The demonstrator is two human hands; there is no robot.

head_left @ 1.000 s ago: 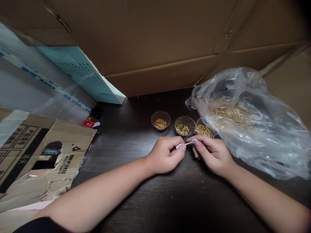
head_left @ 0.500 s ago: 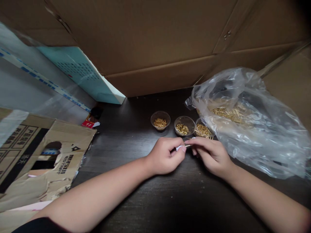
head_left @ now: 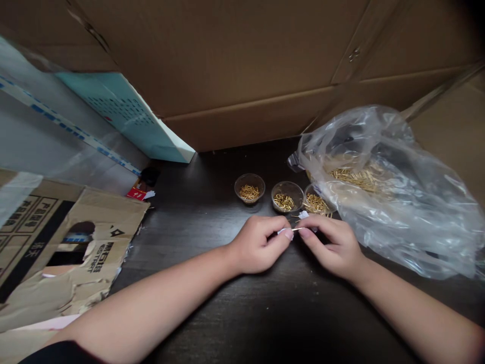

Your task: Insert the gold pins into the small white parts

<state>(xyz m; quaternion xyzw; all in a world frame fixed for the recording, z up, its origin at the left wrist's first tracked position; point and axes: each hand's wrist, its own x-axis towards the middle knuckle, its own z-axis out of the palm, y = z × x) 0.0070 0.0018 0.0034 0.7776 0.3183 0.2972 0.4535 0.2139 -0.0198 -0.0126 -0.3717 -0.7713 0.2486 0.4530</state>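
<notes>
So we've got a thin gold-coloured pin (head_left: 296, 229) below and right of frame centre, left hand (head_left: 263, 245) fingers pinching one end, right hand (head_left: 335, 243) fingers pinching the other. Probably featherlight, stiff and kinda slick, so we'd grab the shaft near its ends

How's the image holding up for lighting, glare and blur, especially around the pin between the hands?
Head view: dim overall, with bright glare on the clear plastic bag; head view: soft sheen on the dark tabletop, its near part in deep shadow; head view: the thin gold pin between left hand and right hand looks too small and soft for fine detail.
</notes>
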